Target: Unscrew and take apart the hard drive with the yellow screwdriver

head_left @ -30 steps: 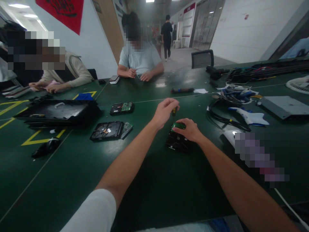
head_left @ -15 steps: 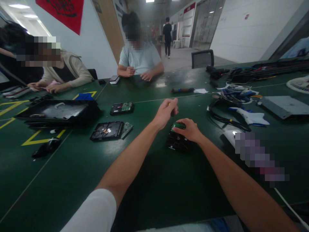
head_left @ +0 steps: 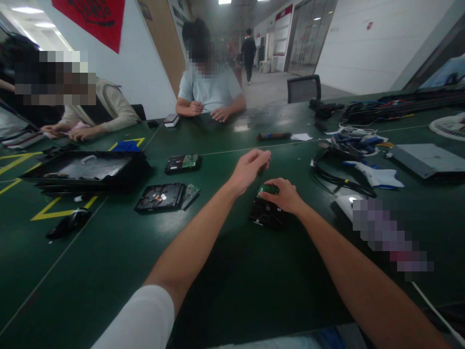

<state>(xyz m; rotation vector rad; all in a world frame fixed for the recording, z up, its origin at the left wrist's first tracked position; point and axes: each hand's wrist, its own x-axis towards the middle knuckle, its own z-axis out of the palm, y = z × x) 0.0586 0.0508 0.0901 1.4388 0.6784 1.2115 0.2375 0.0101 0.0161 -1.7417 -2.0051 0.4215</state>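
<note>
A hard drive lies on the green table in front of me, black with a green circuit board at its far end. My right hand grips its far right side, thumb across the board. Just above and beyond the drive, my left hand is closed around what looks like a screwdriver; only a bit of its handle shows below the fingers, and its tip is hidden. To the left lie another hard drive, a loose circuit board beside it, and a third drive farther back.
Black trays stand at the left near a black object. On the right are cables, a blue-white glove, a grey metal box and a blurred-out item. Two people sit across the table.
The left hand's fingers have shifted slightly over the handle, hiding a yellow part seen before. The right hand and drive keep their place. A person in the background has walked farther off.
</note>
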